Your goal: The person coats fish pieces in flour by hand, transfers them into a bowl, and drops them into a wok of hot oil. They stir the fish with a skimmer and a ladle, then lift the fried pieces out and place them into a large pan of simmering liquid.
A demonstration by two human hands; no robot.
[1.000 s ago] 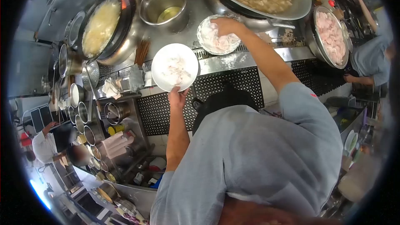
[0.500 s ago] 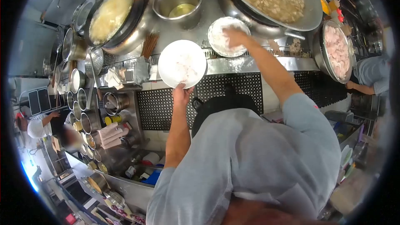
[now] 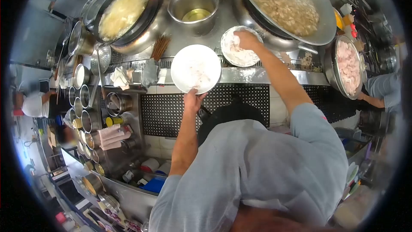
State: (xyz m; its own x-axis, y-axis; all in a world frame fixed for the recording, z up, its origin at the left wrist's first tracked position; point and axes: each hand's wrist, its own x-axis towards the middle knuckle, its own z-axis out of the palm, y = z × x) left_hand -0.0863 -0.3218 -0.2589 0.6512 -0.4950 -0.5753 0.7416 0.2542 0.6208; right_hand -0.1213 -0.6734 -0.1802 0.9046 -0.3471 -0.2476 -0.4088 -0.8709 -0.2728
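My left hand (image 3: 194, 102) grips a white bowl (image 3: 186, 64) by its near rim, fingers underneath and thumb on the edge. A few pale, floury pieces (image 3: 199, 74) lie in the bowl. To the right, my right hand (image 3: 247, 40) reaches over a round dish of white flour (image 3: 242, 56). Its fingers curl down into the flour and look closed. Their tips are hidden, so what they hold cannot be made out.
Food bubbles in an oil wok (image 3: 124, 15) at the upper left. A steel pot (image 3: 193, 8) holds yellow liquid. A big wok (image 3: 287, 6) contains chopped pieces in liquid. Raw pale meat fills a basin (image 3: 346, 66) at right, beside another person's hand (image 3: 371, 99). Bamboo brush (image 3: 160, 47) stands left.
My right hand has moved to the dish's upper right part, with its fingers more curled into the flour. The whole view has shifted slightly; my left hand keeps hold of the bowl.
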